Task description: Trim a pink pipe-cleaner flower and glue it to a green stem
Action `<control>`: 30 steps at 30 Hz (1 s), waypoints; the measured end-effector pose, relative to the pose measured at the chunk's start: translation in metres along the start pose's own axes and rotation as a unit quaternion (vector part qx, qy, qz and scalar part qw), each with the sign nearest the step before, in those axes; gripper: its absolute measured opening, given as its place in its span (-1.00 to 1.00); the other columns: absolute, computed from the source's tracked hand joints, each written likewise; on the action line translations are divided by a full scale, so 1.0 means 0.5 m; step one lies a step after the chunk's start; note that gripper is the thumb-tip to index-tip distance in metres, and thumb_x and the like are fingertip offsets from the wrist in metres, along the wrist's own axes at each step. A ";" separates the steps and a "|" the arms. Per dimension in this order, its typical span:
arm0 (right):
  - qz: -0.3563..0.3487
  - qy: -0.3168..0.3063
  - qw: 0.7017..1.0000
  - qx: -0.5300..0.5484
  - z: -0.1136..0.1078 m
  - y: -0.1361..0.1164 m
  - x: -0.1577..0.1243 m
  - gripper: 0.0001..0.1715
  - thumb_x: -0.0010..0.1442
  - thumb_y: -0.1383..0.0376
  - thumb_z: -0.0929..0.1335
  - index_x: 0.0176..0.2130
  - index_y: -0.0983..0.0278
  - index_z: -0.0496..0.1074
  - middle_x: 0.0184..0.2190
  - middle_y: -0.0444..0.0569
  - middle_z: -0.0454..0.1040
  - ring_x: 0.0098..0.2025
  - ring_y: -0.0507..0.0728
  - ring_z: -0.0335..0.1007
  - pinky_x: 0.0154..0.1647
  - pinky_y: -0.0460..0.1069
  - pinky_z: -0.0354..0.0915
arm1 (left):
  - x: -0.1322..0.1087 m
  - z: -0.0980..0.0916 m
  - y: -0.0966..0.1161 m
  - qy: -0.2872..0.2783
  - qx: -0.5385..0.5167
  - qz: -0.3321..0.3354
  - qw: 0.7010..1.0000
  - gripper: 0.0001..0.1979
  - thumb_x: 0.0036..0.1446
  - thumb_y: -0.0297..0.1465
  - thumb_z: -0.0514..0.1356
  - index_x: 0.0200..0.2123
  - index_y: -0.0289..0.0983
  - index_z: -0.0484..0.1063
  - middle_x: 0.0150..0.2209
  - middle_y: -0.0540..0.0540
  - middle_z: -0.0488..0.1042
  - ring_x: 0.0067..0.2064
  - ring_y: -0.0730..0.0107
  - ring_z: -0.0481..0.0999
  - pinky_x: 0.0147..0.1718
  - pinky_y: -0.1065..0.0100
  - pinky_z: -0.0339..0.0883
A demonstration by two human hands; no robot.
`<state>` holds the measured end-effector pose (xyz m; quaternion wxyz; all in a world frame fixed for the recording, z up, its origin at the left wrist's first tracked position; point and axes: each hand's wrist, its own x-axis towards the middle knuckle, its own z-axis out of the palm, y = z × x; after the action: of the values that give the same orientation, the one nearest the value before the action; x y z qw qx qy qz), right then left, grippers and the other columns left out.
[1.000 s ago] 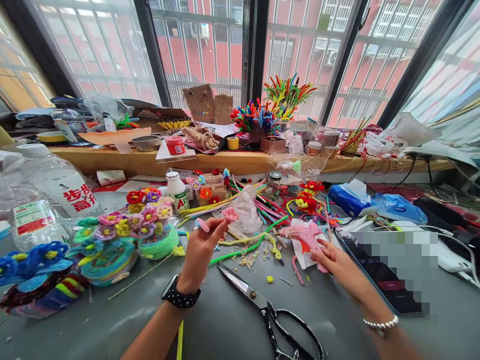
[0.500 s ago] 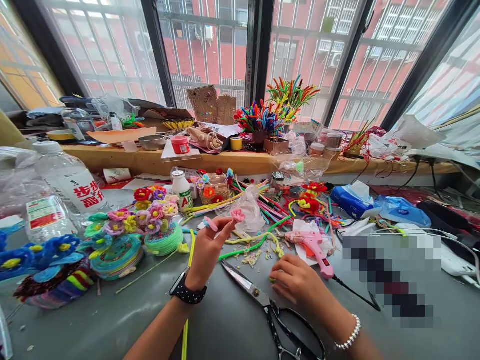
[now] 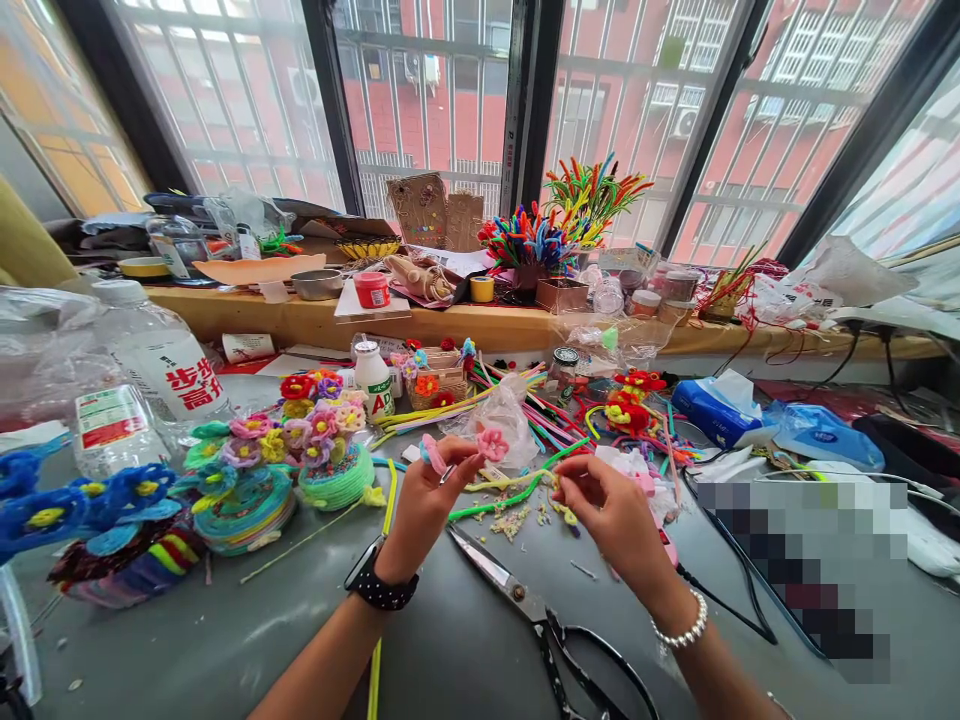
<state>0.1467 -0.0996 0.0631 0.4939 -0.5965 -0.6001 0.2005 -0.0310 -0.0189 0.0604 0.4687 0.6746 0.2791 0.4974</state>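
Between thumb and index finger, my left hand point(image 3: 424, 500) pinches a pink fuzzy pipe-cleaner flower point(image 3: 492, 445). A pink and light-blue fuzzy piece point(image 3: 433, 454) shows at the same hand's fingers; how it is held is unclear. To the right, my right hand point(image 3: 615, 515) is closed in a pinch. A speck of yellow shows at its fingertips, but I cannot tell whether it is held or lies behind. Large black-handled scissors point(image 3: 517, 592) lie between my forearms. Past my hands lie a green pipe cleaner point(image 3: 491, 508) and a pale yellow pipe cleaner point(image 3: 506, 484).
A pink glue gun point(image 3: 666, 545) sits partly hidden behind my right hand. Fuzzy flower pots point(image 3: 337, 480) and bottles point(image 3: 161, 350) crowd the left. A milk bottle point(image 3: 373, 380), a blue tissue pack point(image 3: 716, 410) and a cluttered wooden sill point(image 3: 442, 325) stand farther back.
My right hand has risen from the table and moved away from me, now covering much of the glue gun. The left hand still holds the pink flower, slightly lower. The view has shifted a little.
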 end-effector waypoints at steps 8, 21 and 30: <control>0.074 0.016 0.980 0.184 0.019 0.006 0.000 -0.75 0.10 0.21 0.22 -0.25 0.30 0.34 -0.52 -0.08 0.39 -0.44 0.07 0.38 -0.40 -0.01 0.36 | -0.002 0.012 0.010 -0.038 0.059 0.012 0.997 -0.88 -0.02 -0.38 0.13 -0.50 -0.30 0.40 -0.49 -0.03 0.35 -0.41 0.42 0.31 -0.43 0.43 0.19; 0.146 0.059 0.925 0.345 0.010 0.020 -0.007 -0.86 -0.08 0.32 0.40 -0.40 0.29 0.40 -0.48 -0.16 0.42 -0.43 -0.04 0.33 -0.38 -0.15 0.29 | -0.007 0.022 0.009 -0.081 0.094 0.012 0.992 -0.89 0.02 -0.40 0.10 -0.47 -0.29 0.39 -0.47 -0.03 0.38 -0.39 0.42 0.33 -0.39 0.43 0.19; 0.071 0.092 0.971 0.207 0.000 -0.004 -0.023 -0.90 -0.03 0.33 0.37 -0.38 0.24 0.42 -0.44 -0.13 0.46 -0.38 0.03 0.37 -0.35 -0.09 0.32 | -0.009 0.030 0.012 -0.127 0.109 0.022 0.986 -0.84 0.02 -0.37 0.10 -0.47 -0.33 0.41 -0.47 -0.06 0.39 -0.39 0.40 0.34 -0.37 0.39 0.21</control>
<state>0.1434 -0.1106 0.0606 0.6442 -0.5386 -0.4534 0.2989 -0.0192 -0.0305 0.0629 0.4127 0.7854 0.2551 0.3844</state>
